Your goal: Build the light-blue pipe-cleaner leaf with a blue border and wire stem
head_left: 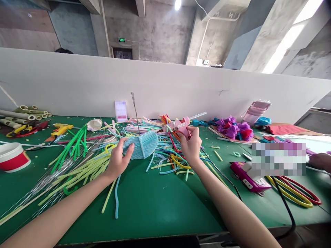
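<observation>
In my left hand (121, 156) is a light blue leaf-shaped piece (144, 144) made of pipe cleaners laid side by side, held between thumb and fingers. A thin bundle of wire (134, 110) rises from its upper edge, and a raised rib runs down its middle. My right hand (190, 144) grips a pink hot glue gun (183, 128), with a clear glue stick (198, 116) poking out of its back. The gun's nozzle points left toward the blue piece, apart from it. Below both hands lie loose pipe cleaners in yellow, blue, red and orange.
Bright green strips (80, 148) and metal wires lie at left near a paper cup (12, 156), a yellow glue gun (61, 130) and bamboo tubes (31, 115). Purple flowers (234, 128), a magenta power strip (248, 177) and another person's hand (320, 162) are at right. A white partition (165, 86) stands behind.
</observation>
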A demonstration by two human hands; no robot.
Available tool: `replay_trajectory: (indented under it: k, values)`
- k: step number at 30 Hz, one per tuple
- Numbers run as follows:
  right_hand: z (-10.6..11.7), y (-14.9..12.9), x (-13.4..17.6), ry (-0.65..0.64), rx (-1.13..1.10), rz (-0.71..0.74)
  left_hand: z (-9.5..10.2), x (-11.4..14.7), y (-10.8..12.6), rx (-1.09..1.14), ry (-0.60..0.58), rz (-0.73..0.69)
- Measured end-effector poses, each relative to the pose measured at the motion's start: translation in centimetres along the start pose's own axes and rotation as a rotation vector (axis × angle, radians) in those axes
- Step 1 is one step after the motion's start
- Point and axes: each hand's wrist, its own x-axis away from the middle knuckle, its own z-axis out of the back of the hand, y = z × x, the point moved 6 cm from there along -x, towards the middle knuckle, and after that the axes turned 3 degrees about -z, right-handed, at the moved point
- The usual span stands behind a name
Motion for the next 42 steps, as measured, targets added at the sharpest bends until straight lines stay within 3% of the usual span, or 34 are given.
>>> replay_trajectory:
  k: [32, 42]
  values:
    - [-0.5, 0.7, 0.2, -0.043, 0.09, 0.016, -0.1, -0.2, -0.8, 0.086, 0.009, 0.077]
    - [-0.9, 0.8, 0.3, -0.109, 0.139, 0.002, 0.0, -0.2, -1.2, 0.078, 0.022, 0.081]
